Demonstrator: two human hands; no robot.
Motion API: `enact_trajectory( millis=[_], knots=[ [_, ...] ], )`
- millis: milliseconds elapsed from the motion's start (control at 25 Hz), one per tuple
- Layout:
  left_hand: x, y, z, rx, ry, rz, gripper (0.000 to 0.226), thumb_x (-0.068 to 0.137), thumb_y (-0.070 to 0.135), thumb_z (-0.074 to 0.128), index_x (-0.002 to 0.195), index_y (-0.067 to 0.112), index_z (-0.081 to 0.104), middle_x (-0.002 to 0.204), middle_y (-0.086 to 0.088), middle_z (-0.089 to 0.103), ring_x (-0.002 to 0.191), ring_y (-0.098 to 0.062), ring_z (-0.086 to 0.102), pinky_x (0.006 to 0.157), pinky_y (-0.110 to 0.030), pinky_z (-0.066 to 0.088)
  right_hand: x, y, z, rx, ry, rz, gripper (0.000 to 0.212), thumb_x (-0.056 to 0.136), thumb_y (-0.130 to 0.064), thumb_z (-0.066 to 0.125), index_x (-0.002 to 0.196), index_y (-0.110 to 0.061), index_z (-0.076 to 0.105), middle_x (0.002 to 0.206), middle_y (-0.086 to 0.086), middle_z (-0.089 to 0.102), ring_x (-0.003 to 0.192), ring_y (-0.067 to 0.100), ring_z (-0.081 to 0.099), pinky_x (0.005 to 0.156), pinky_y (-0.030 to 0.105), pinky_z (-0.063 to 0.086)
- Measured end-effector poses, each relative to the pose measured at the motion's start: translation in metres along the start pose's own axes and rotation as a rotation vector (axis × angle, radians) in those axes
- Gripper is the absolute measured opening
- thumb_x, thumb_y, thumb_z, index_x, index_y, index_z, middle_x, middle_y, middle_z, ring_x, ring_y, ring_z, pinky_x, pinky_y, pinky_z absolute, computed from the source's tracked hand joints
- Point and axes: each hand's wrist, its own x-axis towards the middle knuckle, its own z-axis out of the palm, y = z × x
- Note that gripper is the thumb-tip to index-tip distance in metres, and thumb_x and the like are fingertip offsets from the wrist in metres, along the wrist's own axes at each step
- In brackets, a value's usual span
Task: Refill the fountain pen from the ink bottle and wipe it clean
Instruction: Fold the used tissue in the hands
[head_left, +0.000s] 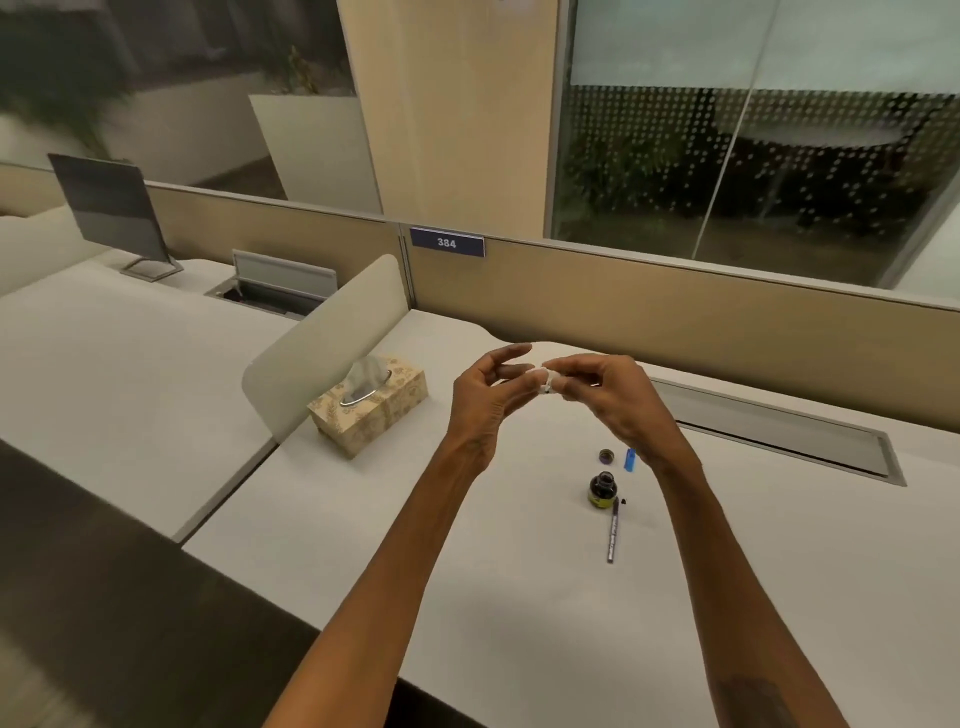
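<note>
Both my hands are raised above the white desk. My right hand pinches a small wad of white tissue, and the fingertips of my left hand touch the same wad. What the tissue wraps is hidden. Below them the ink bottle stands uncapped, its cap lying just behind it. A slim pen part lies on the desk in front of the bottle, with a few ink drops by its tip. A small blue piece lies beside the cap.
A patterned tissue box with a tissue poking up sits left of my hands, against a curved divider panel. A cable tray slot runs along the back right. A monitor stands on the neighbouring desk.
</note>
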Motion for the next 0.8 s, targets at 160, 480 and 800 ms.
enact_trajectory(
  millis=[160,480,800],
  knots=[
    [-0.020,0.014,-0.058,0.026,0.045,0.014,0.028,0.082,0.003,0.077,0.106,0.015,0.073,0.086,-0.002,0.076,0.090,-0.020,0.074,0.085,-0.028,0.059,-0.003,-0.029,0.060,0.053,-0.010,0.004,0.026,0.086,-0.031,0.073,0.109,-0.018,0.074,0.097,-0.006,0.075,0.089,0.005,0.069,0.079,0.017,0.053],
    [-0.078,0.020,-0.191,-0.047,0.223,-0.025,0.028,0.094,0.021,0.067,0.119,0.009,0.071,0.117,-0.011,0.073,0.110,-0.025,0.069,0.096,-0.036,0.056,-0.011,-0.064,0.190,0.264,-0.190,0.100,0.019,0.083,-0.024,0.075,0.099,-0.015,0.076,0.091,0.003,0.076,0.087,0.021,0.072,0.085,0.032,0.060],
    [-0.164,-0.012,-0.331,0.172,0.560,-0.233,0.021,0.096,0.020,0.064,0.115,0.016,0.073,0.103,0.000,0.077,0.104,-0.020,0.071,0.083,-0.027,0.058,-0.031,-0.076,0.329,0.151,-0.418,0.144,0.017,0.084,-0.023,0.071,0.095,-0.010,0.074,0.093,0.005,0.073,0.085,0.017,0.065,0.070,0.022,0.053]
  ],
)
